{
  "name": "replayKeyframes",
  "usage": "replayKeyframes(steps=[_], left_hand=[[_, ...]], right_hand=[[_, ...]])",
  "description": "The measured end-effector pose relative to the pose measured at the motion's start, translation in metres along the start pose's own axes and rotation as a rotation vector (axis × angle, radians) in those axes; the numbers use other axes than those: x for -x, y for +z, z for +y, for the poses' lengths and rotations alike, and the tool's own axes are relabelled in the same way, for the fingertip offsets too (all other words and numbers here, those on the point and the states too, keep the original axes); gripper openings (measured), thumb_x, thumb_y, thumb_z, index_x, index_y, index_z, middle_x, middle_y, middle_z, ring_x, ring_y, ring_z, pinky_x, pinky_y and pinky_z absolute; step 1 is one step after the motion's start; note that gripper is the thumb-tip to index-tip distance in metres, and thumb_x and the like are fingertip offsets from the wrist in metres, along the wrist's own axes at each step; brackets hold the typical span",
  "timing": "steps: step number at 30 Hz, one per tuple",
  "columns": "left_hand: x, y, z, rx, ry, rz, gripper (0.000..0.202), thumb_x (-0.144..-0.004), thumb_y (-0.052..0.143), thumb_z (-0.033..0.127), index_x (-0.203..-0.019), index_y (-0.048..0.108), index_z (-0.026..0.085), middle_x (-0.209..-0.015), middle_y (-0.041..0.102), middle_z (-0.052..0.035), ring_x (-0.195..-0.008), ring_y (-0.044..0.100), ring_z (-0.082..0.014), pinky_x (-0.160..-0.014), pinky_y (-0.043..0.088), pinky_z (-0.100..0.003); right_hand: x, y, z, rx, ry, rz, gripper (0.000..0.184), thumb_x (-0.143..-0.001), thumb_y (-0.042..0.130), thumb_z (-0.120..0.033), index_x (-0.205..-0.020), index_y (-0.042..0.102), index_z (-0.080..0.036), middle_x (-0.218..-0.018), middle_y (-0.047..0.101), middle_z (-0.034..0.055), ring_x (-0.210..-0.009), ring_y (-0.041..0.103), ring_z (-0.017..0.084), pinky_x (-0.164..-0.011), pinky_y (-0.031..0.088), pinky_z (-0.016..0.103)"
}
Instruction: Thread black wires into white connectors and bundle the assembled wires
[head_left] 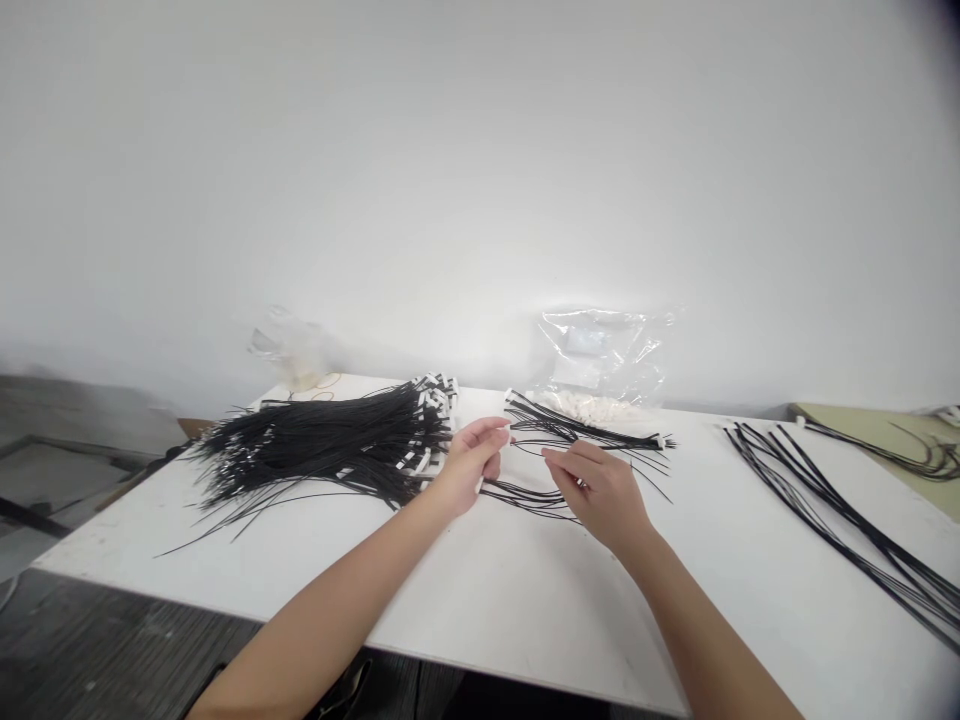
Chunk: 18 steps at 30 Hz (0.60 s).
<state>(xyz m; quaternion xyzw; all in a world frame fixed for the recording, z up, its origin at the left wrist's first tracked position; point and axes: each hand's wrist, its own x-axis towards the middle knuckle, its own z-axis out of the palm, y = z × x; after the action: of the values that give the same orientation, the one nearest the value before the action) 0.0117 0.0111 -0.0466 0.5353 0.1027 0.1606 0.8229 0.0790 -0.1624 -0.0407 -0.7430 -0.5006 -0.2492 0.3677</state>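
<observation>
My left hand (474, 462) is closed in a pinch, with a small white connector partly showing at its fingertips. Just to the right, my right hand (596, 488) pinches a thin black wire (529, 443) that runs in the gap between the two hands. Below and between them lies a loose group of black wires (525, 497) on the table, partly hidden by my hands. Behind my fingers rests another bundle of black wires (585, 425) with white connectors at its ends. To the left of my left hand is a large pile of black wires (322, 440) with white connectors.
A clear plastic bag (607, 365) with small white pieces stands against the wall (480, 180). Another clear bag (289, 345) is at the back left. Long black cables (840, 510) lie on the white table (480, 610) at right, near a greenish board (862, 425).
</observation>
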Motion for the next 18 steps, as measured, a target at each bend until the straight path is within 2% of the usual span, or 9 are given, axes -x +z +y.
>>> replayKeyframes(steps=[5,8,18], left_hand=[[-0.0003,-0.0008,-0.0002,0.0,-0.062,0.002,0.035,-0.064,0.067,0.036,-0.093,0.057,0.018,-0.052,0.04,0.0078,-0.033,0.027,0.0011,-0.036,0.018,-0.017],[-0.0002,-0.001,0.0008,-0.014,-0.076,0.005,0.036,-0.064,0.067,0.036,-0.094,0.057,0.018,-0.055,0.042,0.0072,-0.034,0.028,0.0011,-0.037,0.019,-0.017],[0.0006,-0.0006,0.0016,-0.053,-0.065,-0.033,0.034,-0.066,0.066,0.035,-0.092,0.057,0.016,-0.063,0.046,0.0044,-0.035,0.03,0.0013,-0.037,0.018,-0.017]], right_hand=[[-0.0005,-0.0005,0.002,0.194,-0.193,0.052,0.021,-0.078,0.054,-0.011,-0.092,0.063,-0.022,-0.06,0.048,-0.003,-0.048,0.032,0.005,-0.045,0.023,0.02],[-0.0003,-0.0006,0.003,0.276,-0.28,0.072,0.023,-0.075,0.055,-0.009,-0.094,0.062,-0.021,-0.058,0.047,-0.0037,-0.047,0.027,0.006,-0.045,0.021,0.021],[0.0002,0.0038,0.0022,0.268,-0.238,0.16,0.02,-0.075,0.057,-0.009,-0.091,0.061,-0.02,-0.058,0.048,-0.0032,-0.047,0.032,0.005,-0.044,0.023,0.02]])
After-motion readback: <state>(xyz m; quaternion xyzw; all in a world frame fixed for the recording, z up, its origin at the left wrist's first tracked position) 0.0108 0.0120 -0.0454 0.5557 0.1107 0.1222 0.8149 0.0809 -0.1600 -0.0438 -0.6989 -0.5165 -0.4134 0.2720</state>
